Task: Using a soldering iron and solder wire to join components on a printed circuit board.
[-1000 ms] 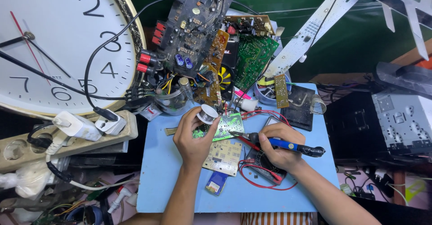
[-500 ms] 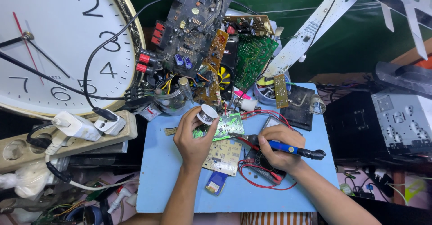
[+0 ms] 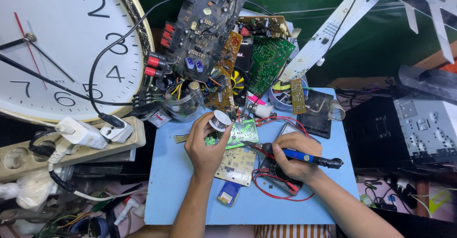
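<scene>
Soldering iron stays gripped in right hand; left-hand fingers still pinch solder spool.

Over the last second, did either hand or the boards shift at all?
Nothing visibly changed. The left hand holds the solder spool over the green board as before, and the right hand keeps the blue soldering iron with its tip at that board. The beige board and the blue mat lie where they were.
</scene>
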